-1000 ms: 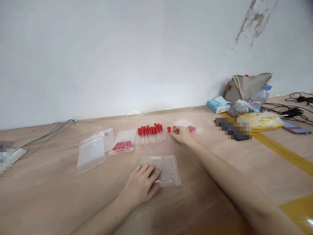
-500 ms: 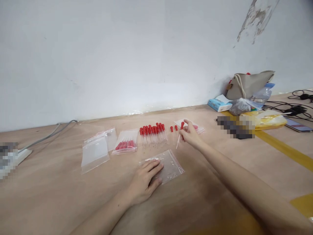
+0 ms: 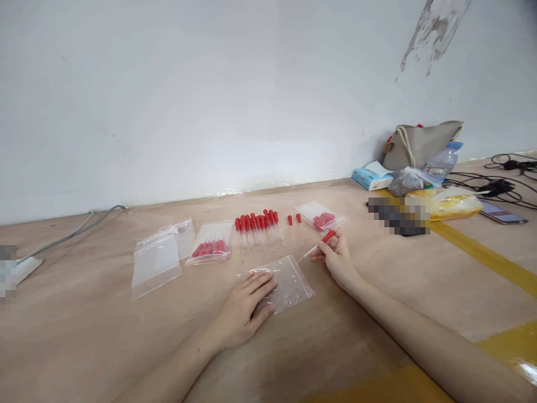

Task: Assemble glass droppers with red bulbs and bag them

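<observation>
My left hand [image 3: 247, 308] lies flat with spread fingers on a clear zip bag [image 3: 289, 280] on the brown surface. My right hand [image 3: 335, 257] pinches a red-capped glass dropper [image 3: 319, 244] whose clear tip points at the bag's open right edge. Behind them lies a row of several loose red-capped droppers [image 3: 258, 226], with two more droppers [image 3: 293, 219] to its right. A filled bag of droppers [image 3: 321, 218] lies just beyond my right hand, and another filled bag [image 3: 212, 243] sits left of the row.
Empty zip bags [image 3: 157, 263] lie at the left. A grey cable [image 3: 75, 229] runs along the wall. At the right stand a beige pouch [image 3: 422, 145], a tissue pack [image 3: 371, 178], a yellow packet [image 3: 448, 204], a phone [image 3: 501, 212] and black cords [image 3: 499, 184]. Yellow tape [image 3: 482, 254] crosses the surface.
My right hand picked one dropper out of the loose ones and drew it back towards the clear bag. My left hand stayed on the bag.
</observation>
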